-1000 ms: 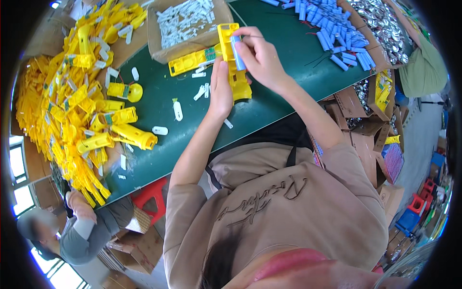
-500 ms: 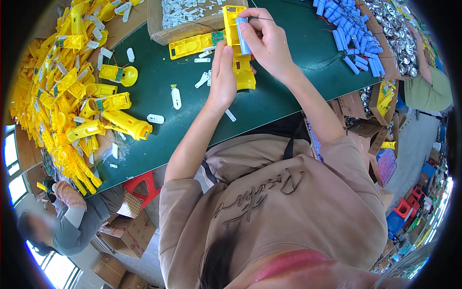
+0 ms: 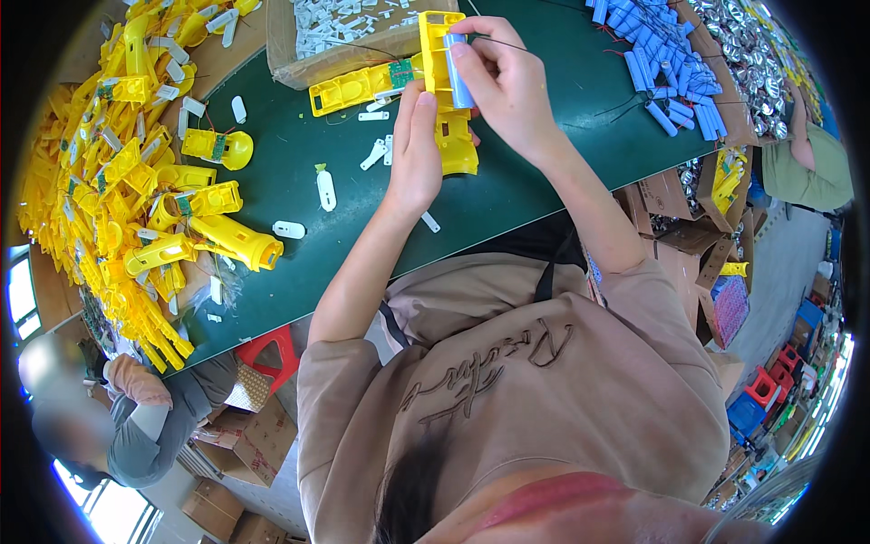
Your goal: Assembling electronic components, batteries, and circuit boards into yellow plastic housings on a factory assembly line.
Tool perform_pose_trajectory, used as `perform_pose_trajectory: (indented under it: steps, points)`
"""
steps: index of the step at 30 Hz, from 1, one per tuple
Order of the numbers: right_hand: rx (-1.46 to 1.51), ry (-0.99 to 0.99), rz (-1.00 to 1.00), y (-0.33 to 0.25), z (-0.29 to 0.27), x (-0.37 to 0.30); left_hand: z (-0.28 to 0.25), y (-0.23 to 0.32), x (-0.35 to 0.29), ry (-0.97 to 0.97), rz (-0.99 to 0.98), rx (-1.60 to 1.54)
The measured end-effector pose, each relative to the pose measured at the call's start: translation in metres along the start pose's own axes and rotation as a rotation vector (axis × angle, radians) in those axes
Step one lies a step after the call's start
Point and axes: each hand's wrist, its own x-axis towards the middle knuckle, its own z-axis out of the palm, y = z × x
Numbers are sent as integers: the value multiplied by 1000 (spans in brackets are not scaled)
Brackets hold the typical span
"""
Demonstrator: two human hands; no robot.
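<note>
From afar, I pinch 1 smooth blue cylinder [image 3: 459,77] with my right hand [image 3: 515,89], along the long yellow plastic housing [image 3: 437,65], above the green table [image 3: 281,150]; my left hand [image 3: 418,152] clamps its fingers on this housing

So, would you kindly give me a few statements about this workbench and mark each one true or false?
1. The right hand holds a blue cylinder. True.
2. The left hand is resting in the person's lap. False: it is at the yellow housing, above the table.
3. An open cardboard box holds small white parts. True.
4. The big heap of yellow parts lies on the person's right. False: it lies on the left; the loose blue cylinders are on the right.
5. The tabletop is green. True.
</note>
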Motion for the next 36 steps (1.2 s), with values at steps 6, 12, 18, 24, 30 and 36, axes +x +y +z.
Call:
perform_pose_trajectory:
  steps: [6,12,18,24,30,36]
  points:
    - [-242,15,154,38,-65,7,-7,-4,-1,78,65,92]
    - [-619,-328,37,121,-108,11,3,-8,-1,-86,-56,90]
    - [-690,-305,165,80,-130,62,0,6,-7,-410,-226,-33]
    - [-378,-426,-179,21,-51,99,-10,30,-14,-594,-239,-123]
    - [347,-535,120,-22,-2,81,-53,67,-37,-34,47,-254]
    - [-407,-576,-346,-11,4,46,-183,120,-35,766,276,1001]
